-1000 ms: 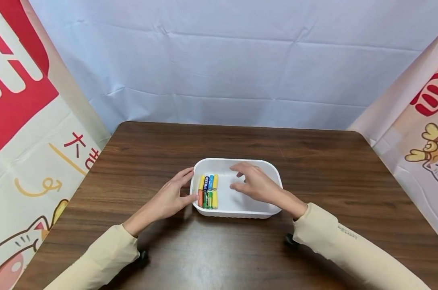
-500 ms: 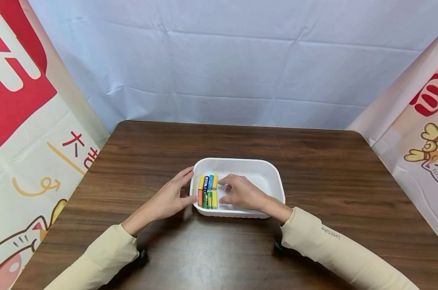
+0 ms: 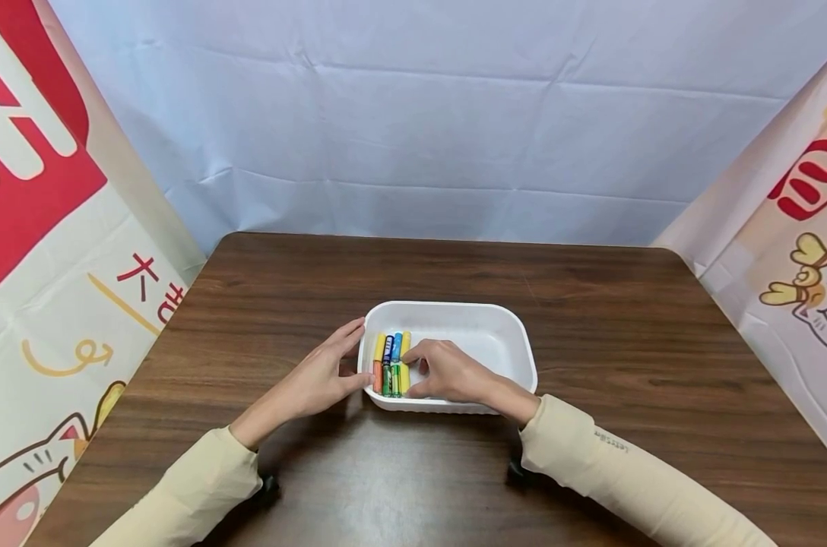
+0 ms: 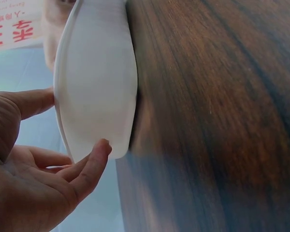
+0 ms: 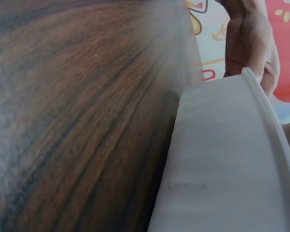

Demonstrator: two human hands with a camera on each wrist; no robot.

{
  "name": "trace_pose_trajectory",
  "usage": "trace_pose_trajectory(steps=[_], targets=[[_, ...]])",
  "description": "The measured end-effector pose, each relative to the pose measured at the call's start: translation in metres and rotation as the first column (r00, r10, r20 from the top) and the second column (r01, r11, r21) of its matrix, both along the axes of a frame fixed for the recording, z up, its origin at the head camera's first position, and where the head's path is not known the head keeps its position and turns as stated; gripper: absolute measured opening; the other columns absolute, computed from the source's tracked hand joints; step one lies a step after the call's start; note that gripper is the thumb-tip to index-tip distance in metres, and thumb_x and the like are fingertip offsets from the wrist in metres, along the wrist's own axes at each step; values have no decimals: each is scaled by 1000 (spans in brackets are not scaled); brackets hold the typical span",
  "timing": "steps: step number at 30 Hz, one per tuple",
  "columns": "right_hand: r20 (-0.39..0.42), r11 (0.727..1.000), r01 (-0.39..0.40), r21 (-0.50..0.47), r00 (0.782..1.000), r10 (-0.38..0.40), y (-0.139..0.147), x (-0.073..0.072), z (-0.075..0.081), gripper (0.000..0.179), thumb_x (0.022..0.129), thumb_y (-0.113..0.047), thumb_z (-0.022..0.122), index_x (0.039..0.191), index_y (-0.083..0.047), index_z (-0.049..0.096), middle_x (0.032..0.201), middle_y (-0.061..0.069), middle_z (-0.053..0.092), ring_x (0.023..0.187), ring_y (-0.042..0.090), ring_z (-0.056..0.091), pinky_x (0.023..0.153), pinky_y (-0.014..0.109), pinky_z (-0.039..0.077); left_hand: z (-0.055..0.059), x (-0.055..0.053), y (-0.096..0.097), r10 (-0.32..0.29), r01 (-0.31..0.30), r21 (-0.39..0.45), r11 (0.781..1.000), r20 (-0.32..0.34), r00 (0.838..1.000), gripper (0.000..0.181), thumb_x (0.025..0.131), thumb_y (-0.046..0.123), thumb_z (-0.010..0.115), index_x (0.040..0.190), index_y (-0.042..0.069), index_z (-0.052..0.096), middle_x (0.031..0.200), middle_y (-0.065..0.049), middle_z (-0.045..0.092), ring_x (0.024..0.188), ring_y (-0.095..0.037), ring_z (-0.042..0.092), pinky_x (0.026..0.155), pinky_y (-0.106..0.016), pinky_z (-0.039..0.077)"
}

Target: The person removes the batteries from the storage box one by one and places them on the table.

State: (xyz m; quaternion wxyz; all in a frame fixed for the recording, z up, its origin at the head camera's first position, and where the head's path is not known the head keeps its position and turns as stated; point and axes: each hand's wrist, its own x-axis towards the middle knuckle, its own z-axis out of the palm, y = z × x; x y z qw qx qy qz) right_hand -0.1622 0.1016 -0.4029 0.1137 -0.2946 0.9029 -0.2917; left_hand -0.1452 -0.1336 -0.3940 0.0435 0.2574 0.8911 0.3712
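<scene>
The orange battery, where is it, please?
In the head view, the orange battery lies in the white tray's near left corner, beside the dark green battery.

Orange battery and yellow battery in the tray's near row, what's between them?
Two: a dark green battery beside the orange battery, then a brighter green battery beside the yellow battery. The head view shows it.
</scene>
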Motion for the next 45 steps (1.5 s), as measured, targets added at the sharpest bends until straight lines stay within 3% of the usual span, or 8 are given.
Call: trace_pose_trajectory(steps=[6, 21, 29, 38, 45], targets=[[-16, 999, -14, 37, 1000, 14, -3, -3, -1, 50, 71, -20, 83, 112, 0, 65, 94, 5, 62, 79, 16, 55, 68, 25, 45, 0, 1, -1, -10, 9, 26, 1000, 25, 1000, 76, 82, 23, 73, 143, 0, 33, 150, -8, 25, 119, -22, 46, 85, -35, 47], [-79, 994, -22, 107, 996, 31, -8, -7, -6, 50, 68, -25, 84, 109, -2, 67, 88, 1, 59, 74, 12, 50, 64, 23, 43, 0, 0, 0, -29, 28, 46, 999, 15, 999, 76, 82, 21, 73, 142, -4, 32, 150, -11, 25, 120, -23, 45, 85, -31, 48], [-67, 990, -34, 135, 997, 43, -8, -7, -7, 50, 69, -25, 83, 111, -3, 66, 89, 0, 58, 74, 11, 49, 64, 22, 43, 0, 1, 1, -13, 10, 46, 999, 58, 998, 77, 82, 20, 73, 143, -1, 32, 150, -8, 24, 113, -23, 51, 79, -28, 50], [-32, 993, -39, 108, 999, 43, -7, -8, -6, 50, 70, -24, 83, 110, 0, 66, 85, 0, 60, 73, 11, 51, 63, 22, 44, 0, 1, 0, -22, 21, 33, 999, 32, 999, 78, 82, 24, 73, 143, -2, 32, 150, -10, 24, 116, -23, 48, 80, -29, 50], [-8, 999, -1, 38, 1000, 1, 0, -5, 4, 47, 70, -24, 82, 107, -1, 66, 87, 2, 61, 74, 15, 52, 64, 25, 44, 0, 1, 0, -27, 25, 47, 999, 43, 999, 78, 82, 20, 73, 143, -3, 31, 150, -10, 23, 113, -23, 51, 80, -31, 50]])
